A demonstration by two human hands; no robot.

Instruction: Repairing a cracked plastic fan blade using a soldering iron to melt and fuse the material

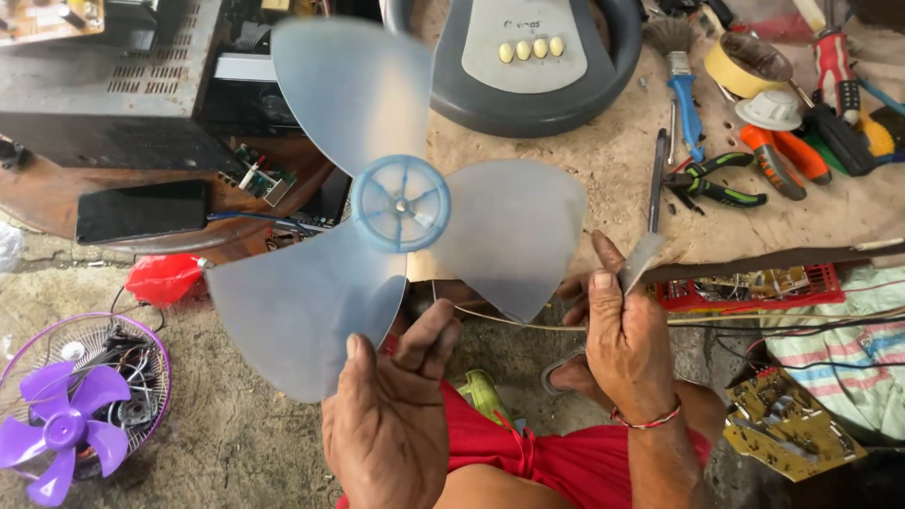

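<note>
1. Two hands of mine hold up a translucent blue fan blade (pixel 401 203) in front of me, its three wide vanes spread out around a round spoked hub.
2. My left hand (pixel 391 424) is at the lower vane, palm turned toward me; the thumb and fingers are bent around that vane's bottom edge, closed on it.
3. My right hand (pixel 622 335) sits just beside the tip of the right vane. Its fingers are curled together and the thumb presses a small clear shard of plastic (pixel 641 261) against them; whether the fingers also pinch the vane itself I cannot tell.
4. A red thread bracelet (pixel 646 419) circles my right wrist, and my red shorts (pixel 556 462) show below both hands.
5. Behind the blade, on the dusty worktable (pixel 613 160), rests a grey fan base (pixel 528 61) with a row of pale buttons.
6. To its right lie a blue-handled brush (pixel 683 85), green-handled pliers (pixel 716 179), a roll of tape (pixel 745 64) and red and orange-handled tools.
7. Down at lower left on the ground stands a purple fan (pixel 71 415) with its guard open.
8. At lower right a bare circuit board (pixel 792 424) lies near a striped cloth (pixel 839 349).
</note>
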